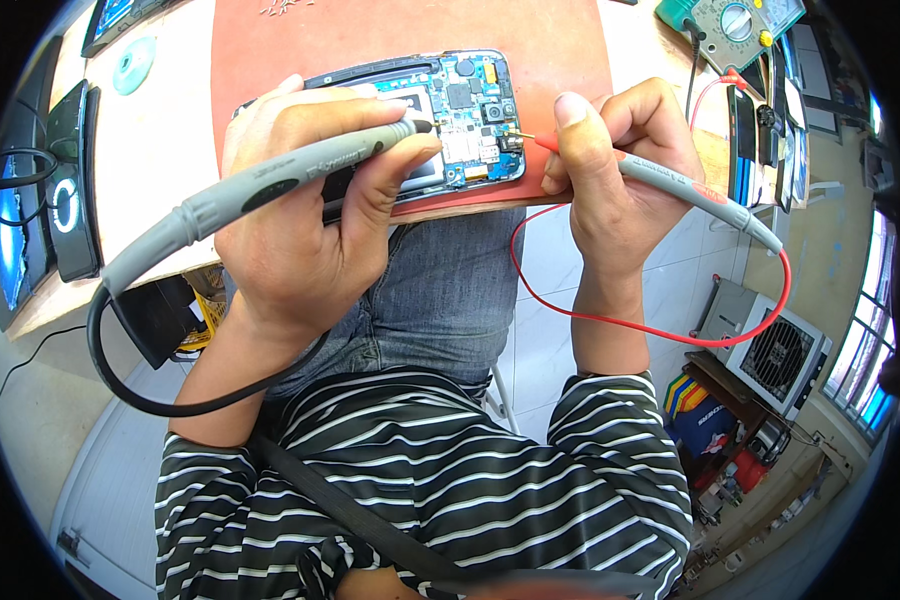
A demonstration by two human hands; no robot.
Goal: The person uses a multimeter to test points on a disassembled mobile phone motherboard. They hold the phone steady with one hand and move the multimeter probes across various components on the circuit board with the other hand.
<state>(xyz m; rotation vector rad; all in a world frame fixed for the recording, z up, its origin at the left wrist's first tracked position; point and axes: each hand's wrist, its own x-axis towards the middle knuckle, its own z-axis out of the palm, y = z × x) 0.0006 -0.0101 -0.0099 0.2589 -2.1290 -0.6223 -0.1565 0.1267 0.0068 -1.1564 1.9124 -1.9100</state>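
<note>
Seemingly mid-test, a grey probe (270, 180) is gripped by the left hand (310, 190) and a red-tipped probe (670, 180) by the right hand (620, 170) over an opened phone (460, 120) on the desk's red mat (550, 40), steady tip contact being needed next.

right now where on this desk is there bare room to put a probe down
The red mat is bare above the opened phone, short of the small screws at its far edge. The pale desk left of the mat is bare too. It is crowded around the phone, where both hands hold probes, and right by the meter.
</note>
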